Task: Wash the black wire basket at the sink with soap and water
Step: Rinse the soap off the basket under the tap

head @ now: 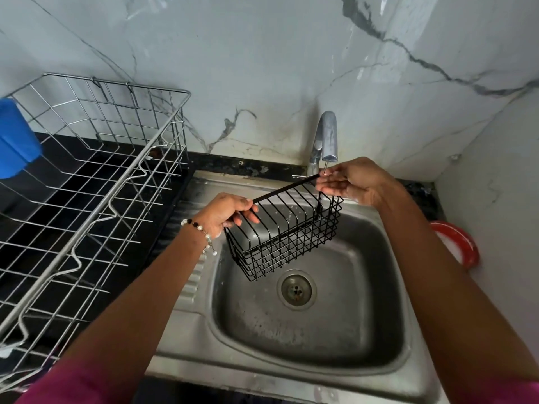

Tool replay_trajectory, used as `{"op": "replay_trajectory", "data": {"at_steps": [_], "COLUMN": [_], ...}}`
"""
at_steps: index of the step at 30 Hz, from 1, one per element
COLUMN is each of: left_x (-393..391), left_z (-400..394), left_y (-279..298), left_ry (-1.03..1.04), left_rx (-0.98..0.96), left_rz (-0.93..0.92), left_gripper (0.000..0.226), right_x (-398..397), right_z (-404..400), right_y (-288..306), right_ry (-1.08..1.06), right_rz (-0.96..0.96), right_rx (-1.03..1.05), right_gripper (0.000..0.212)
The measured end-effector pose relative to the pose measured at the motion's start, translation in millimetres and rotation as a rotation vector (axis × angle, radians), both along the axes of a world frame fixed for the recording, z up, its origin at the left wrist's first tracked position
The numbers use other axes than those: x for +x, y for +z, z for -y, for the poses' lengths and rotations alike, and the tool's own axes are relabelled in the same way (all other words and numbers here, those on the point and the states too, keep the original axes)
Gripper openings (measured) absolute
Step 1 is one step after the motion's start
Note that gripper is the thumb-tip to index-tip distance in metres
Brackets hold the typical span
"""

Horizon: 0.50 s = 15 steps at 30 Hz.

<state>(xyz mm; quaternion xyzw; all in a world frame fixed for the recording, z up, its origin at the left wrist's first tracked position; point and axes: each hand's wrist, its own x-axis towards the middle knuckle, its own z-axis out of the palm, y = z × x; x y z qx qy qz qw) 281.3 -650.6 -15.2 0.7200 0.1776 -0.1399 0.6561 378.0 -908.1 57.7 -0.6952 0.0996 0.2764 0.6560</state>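
Observation:
The black wire basket (287, 234) hangs tilted over the steel sink (320, 342). My left hand (226, 212) grips its left rim, fingers curled round the wire. My right hand (350, 182) is held palm up with straight fingers at the basket's far right corner, right under the tap's spout (328, 138). A thin stream of water runs from the spout onto those fingers. White suds cling to my right palm's edge.
A large steel dish rack (96, 182) fills the black counter on the left, with a blue plastic object (16, 138) at its far edge. A red-rimmed dish (463, 243) sits on the right. The drain (296, 290) lies below the basket.

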Motion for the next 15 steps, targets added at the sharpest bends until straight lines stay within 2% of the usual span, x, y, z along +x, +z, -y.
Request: {"op": "replay_trajectory", "data": {"at_steps": [2, 7, 11, 15], "left_x": [-1.6, -4.9, -4.8, -3.7], "left_z": [-1.4, -6.8, -11.1, -11.1], "left_y": [-0.9, -6.3, -10.1, -10.8], "left_ry": [0.027, 0.107, 0.185, 0.214], "left_rx": [-0.02, -0.115, -0.229, -0.307], "left_rz": [-0.012, -0.065, -0.133, -0.179], "left_gripper": [0.025, 0.023, 0.021, 0.022], "right_x": [-4.0, -3.7, -8.9, -12.1], "right_z": [-0.8, -0.1, -4.7, -9.1], "right_y": [3.1, 2.3, 9.8, 11.3], "right_ry": [0.031, -0.069, 0.053, -0.02], "right_rz": [-0.026, -0.002, -0.031, -0.015], "right_rx": [0.09, 0.024, 0.165, 0.094], "right_gripper": [0.026, 0.025, 0.027, 0.022]}}
